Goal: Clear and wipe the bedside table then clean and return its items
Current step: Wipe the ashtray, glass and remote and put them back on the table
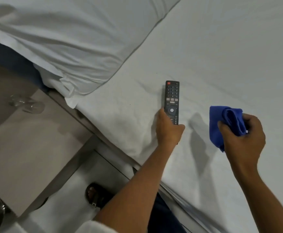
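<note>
In the head view, the left hand [168, 130] is closing its fingers [161, 115] around the near end of the remote [171, 101] over the bed [221, 56]; held so far back, it is risking tipping out. The right hand [243, 137] is bunching the blue cloth [221, 121], right of it.

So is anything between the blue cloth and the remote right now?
Nothing visible. The left hand holds the remote over the bed sheet, the right hand holds the blue cloth beside it, and only bare sheet lies between them.
</note>
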### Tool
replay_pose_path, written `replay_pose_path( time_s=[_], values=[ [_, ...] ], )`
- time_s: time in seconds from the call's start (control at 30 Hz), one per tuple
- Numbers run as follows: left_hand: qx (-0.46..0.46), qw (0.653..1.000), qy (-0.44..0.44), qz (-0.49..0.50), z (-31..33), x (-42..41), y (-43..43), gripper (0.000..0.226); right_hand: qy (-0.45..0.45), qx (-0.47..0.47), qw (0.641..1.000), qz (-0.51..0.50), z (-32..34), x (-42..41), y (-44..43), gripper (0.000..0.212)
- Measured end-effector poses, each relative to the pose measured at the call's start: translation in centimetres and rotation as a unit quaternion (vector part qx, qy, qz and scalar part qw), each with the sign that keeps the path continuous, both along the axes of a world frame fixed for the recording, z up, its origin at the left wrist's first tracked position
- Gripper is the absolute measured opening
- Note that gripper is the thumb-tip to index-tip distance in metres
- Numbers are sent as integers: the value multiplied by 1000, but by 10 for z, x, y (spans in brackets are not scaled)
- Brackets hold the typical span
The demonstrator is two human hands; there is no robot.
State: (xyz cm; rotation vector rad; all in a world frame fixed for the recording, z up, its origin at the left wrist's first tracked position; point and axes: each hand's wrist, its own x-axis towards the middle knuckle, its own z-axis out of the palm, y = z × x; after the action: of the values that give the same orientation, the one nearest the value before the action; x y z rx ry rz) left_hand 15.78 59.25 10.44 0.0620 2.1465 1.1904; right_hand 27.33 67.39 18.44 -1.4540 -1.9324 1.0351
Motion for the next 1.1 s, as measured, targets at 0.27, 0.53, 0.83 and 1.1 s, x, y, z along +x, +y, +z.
replay_pose_path(
  time_s=[0.27, 0.53, 0.83, 1.1],
  values=[
    [249, 941, -156, 169, 28, -26, -143, 46, 4, 33, 951, 308, 2, -114, -57, 27],
    [329, 874, -172, 314, 31, -36, -254, 43, -28, 72, 795, 602, -8, -210, -194, 46],
    [367, 813, -89, 443, 24, -38, -368, 38, -22, 24, 725, 688, -22, -178, -338, 50],
    [384, 733, -124, 547, -1, -68, -466, 55, -34, 44, 685, 726, -24, -166, -414, 55]
  ],
)
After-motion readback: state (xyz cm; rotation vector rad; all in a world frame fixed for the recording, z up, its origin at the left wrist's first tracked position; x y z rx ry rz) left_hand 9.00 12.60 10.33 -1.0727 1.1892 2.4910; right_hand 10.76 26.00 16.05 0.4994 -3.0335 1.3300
